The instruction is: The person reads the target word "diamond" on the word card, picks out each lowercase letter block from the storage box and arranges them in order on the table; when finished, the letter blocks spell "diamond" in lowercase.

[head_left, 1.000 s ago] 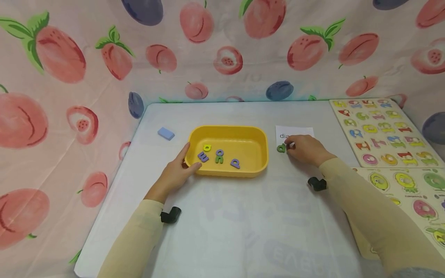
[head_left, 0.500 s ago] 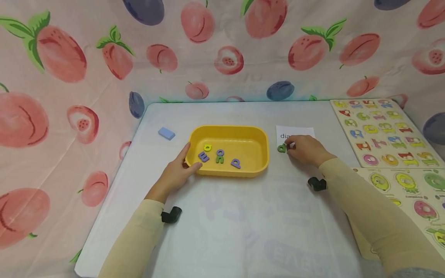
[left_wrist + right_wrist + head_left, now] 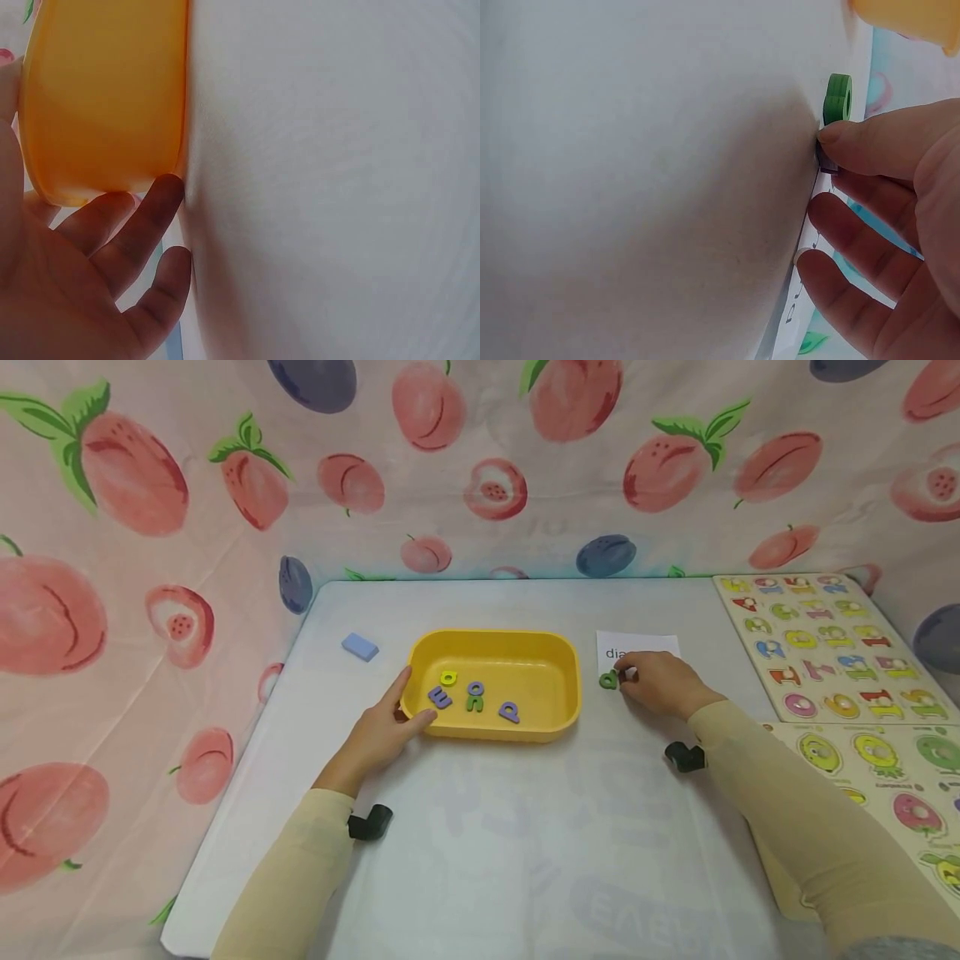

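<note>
Fingers (image 3: pixel 146 232) of the left hand (image 3: pixel 375 739), beyond open near table (image 3: pixel 487 843), bend loosely round the tray's (image 3: pixel 525 672) left end, thumb at its near rim, probably steadying it; letters (image 3: pixel 475 697) lie inside. Thumb and forefinger of the right hand (image 3: pixel 662 682), nearly together, pinch a dark piece (image 3: pixel 827 160) just beside the green letter (image 3: pixel 836 99), a grip likely suited to fine placing. Behind sits the card (image 3: pixel 637 642), partly hidden; boards (image 3: pixel 825 652) crowd the right, while a block (image 3: pixel 360 647) stands apart left, short of the far edge.

tray (image 3: pixel 542 681): yellow | letter d (image 3: pixel 607 681): green | block (image 3: pixel 360 647): blue | backdrop (image 3: pixel 570 497): pink, fruit-printed
</note>
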The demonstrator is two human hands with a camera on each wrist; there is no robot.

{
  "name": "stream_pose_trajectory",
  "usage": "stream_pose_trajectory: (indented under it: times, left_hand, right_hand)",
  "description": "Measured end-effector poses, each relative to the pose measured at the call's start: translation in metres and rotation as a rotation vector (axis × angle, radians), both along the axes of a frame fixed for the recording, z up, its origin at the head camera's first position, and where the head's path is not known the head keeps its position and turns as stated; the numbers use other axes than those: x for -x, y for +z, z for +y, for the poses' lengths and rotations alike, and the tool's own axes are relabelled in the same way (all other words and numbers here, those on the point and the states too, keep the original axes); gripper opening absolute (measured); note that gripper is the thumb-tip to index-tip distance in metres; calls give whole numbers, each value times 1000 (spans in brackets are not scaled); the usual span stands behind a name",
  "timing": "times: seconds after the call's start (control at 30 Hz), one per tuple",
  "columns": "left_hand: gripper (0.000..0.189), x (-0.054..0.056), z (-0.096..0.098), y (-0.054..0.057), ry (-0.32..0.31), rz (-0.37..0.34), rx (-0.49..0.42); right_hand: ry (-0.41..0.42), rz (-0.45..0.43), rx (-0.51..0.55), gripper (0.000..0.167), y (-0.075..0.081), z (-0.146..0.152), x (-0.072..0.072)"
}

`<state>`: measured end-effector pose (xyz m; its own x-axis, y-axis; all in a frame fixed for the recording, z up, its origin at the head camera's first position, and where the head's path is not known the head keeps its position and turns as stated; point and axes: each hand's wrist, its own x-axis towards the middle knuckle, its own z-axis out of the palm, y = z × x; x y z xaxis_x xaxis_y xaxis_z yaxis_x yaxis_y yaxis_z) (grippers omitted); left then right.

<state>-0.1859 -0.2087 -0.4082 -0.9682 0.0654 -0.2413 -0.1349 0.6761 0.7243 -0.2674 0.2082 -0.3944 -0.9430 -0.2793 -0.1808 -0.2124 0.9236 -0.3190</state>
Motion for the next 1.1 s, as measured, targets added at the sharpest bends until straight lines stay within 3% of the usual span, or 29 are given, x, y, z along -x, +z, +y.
stream_pose_trajectory:
  times: [0.33, 0.67, 0.87, 1.1]
  left_hand:
    - [91, 0, 0, 1, 2, -6, -7]
    - [91, 0, 0, 1, 4, -7, 7]
    - [91, 0, -1, 1, 4, -6, -4]
    - [92, 0, -1, 0, -1, -1, -7]
  right_hand:
    - [-17, 2, 27, 42, 5, 3, -3]
    - [-19, 110, 93, 47, 44, 4, -11]
    - [48, 155, 146, 47, 56, -13, -21]
    - [173, 237, 179, 48, 53, -47, -33]
